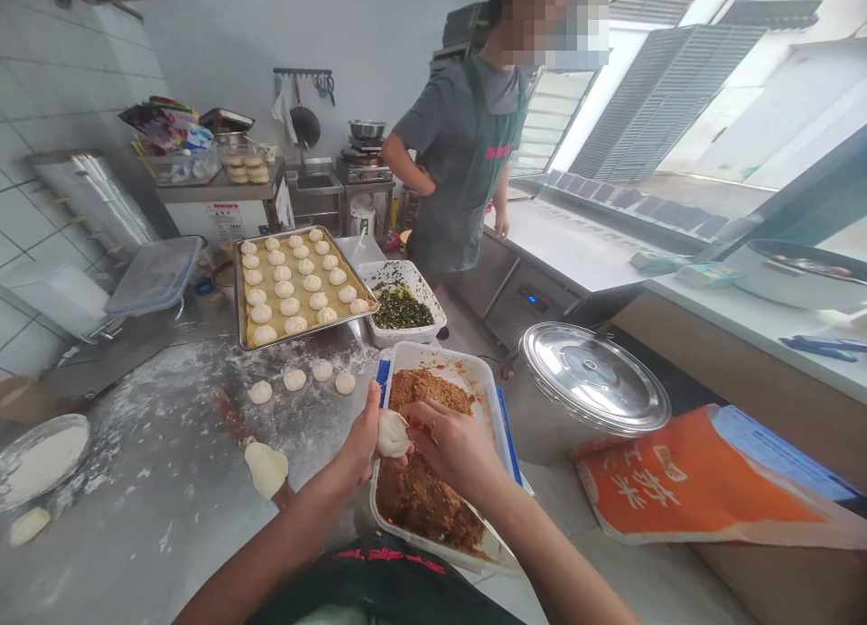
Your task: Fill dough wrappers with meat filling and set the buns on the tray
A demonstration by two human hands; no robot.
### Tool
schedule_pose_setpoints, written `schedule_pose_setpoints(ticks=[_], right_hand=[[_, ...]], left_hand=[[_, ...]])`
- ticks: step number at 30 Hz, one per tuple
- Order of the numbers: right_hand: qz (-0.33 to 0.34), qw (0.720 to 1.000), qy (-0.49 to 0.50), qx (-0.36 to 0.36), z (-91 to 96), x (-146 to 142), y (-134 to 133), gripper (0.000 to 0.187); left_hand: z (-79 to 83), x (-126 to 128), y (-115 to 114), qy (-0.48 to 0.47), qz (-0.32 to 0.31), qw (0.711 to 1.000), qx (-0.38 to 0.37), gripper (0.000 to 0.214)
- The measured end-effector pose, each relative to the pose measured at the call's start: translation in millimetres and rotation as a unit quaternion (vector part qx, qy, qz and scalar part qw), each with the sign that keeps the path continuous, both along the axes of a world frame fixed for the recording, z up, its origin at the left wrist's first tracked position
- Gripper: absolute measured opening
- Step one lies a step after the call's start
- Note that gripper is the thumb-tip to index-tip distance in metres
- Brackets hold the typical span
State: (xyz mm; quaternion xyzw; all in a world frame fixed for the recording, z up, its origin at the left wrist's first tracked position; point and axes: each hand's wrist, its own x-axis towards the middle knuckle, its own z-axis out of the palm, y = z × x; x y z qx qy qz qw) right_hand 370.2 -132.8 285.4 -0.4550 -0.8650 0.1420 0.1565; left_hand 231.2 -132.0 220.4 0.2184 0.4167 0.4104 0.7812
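Note:
A pale dough bun (393, 433) with a partly gathered top sits in my left hand (367, 433), whose fingers curl round it with the thumb up. The fingers of my right hand (447, 437) pinch the bun's edge from the right. Both hands are above a white tub (498, 444) of reddish-brown filling (433, 508). Left of them, a flat dough wrapper (266, 468) lies over a rolling pin (234, 417) on the floured steel table (169, 508). Several shaped buns (294, 379) rest on the table behind my left hand.
Behind stand a tray of buns (306, 322) and a tub of chopped green filling (399, 311). Flour fills a bowl (44, 462) at left. To the right are a lidded steel pot (592, 381) and an orange bag (677, 489). A person in an apron (467, 155) stands beyond.

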Motion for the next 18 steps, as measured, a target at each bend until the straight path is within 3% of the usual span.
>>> schedule_pose_setpoints(ticks=[4, 7, 10, 13, 18], right_hand=[[-0.008, 1.0, -0.019, 0.007, 2.8, -0.8, -0.1, 0.019], [-0.002, 1.0, 0.011, 0.008, 4.1, -0.7, -2.4, 0.018], [0.012, 0.999, 0.035, 0.005, 4.0, -0.5, -2.8, 0.017], [0.017, 1.0, 0.02, -0.001, 2.3, -0.5, -0.7, 0.016], [0.009, 1.0, 0.006, -0.012, 2.1, 0.1, 0.3, 0.019]], left_hand=[[4.7, -0.7, -0.5, -0.024, 0.024, 0.999, 0.009, 0.072], [5.9, 1.4, -3.4, 0.01, 0.06, 0.997, 0.039, 0.062], [3.6, 0.5, -1.9, 0.049, 0.025, 0.998, 0.036, 0.063], [0.8, -2.9, 1.4, 0.025, -0.018, 0.999, 0.016, 0.069], [-1.8, -3.9, 0.6, 0.004, -0.016, 1.0, 0.023, 0.071]])
